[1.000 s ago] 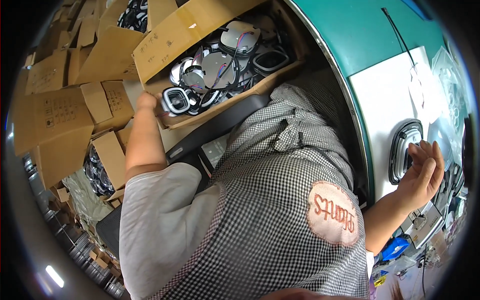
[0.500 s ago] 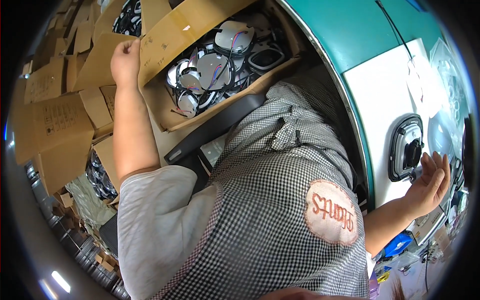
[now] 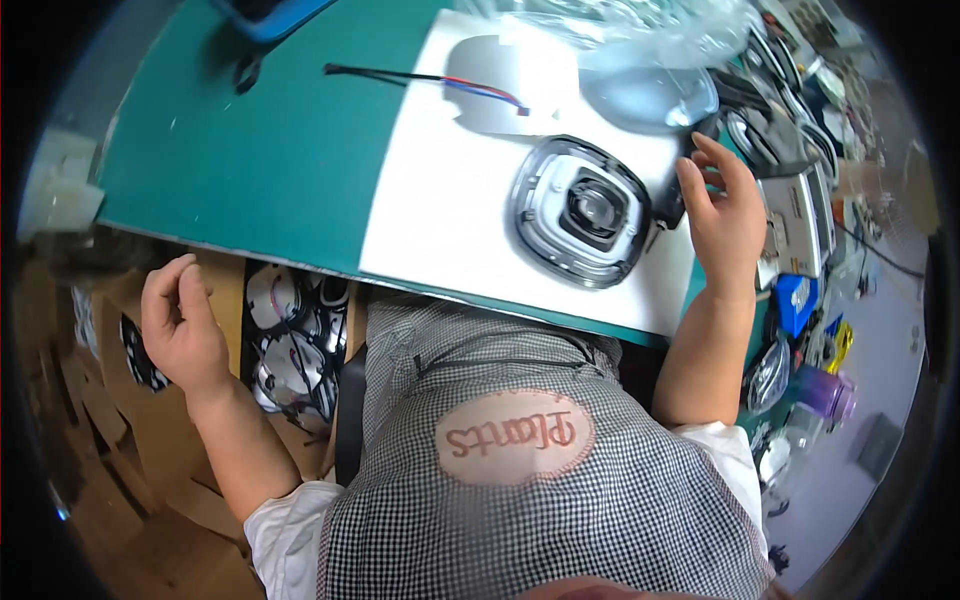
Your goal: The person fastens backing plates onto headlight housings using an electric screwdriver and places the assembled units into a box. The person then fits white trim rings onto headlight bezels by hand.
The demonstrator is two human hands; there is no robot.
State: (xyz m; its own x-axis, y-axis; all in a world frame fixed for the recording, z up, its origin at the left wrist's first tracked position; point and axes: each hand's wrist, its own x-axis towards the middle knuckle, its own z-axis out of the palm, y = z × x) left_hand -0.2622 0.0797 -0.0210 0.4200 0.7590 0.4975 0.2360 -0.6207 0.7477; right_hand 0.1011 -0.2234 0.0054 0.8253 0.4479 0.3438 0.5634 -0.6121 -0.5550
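Observation:
On the white sheet (image 3: 440,190) lies a squarish mirror housing (image 3: 580,212), black-rimmed and grey inside with a round black centre. Behind it rests a white mirror plate (image 3: 505,75) with red, blue and black wires. My right hand (image 3: 725,215) hovers to the right of the housing, fingers apart and empty. Close by it is a black tool-like object (image 3: 680,185) with a thin metal tip, partly hidden by my fingers. My left hand (image 3: 185,330) hangs before the table edge, loosely curled, with nothing visible in it. A pale blue glossy shell (image 3: 650,98) sits farther back.
Below the table's left edge, a cardboard box (image 3: 228,330) holds several mirror parts with wires. Clear plastic bags (image 3: 620,30) lie at the back. A blue-edged tray (image 3: 270,22) is at far left, a purple bottle (image 3: 825,392) at right.
The view has swung from the boxes to the table. My left hand has moved off the box flap; my right hand remains near the mirror housing.

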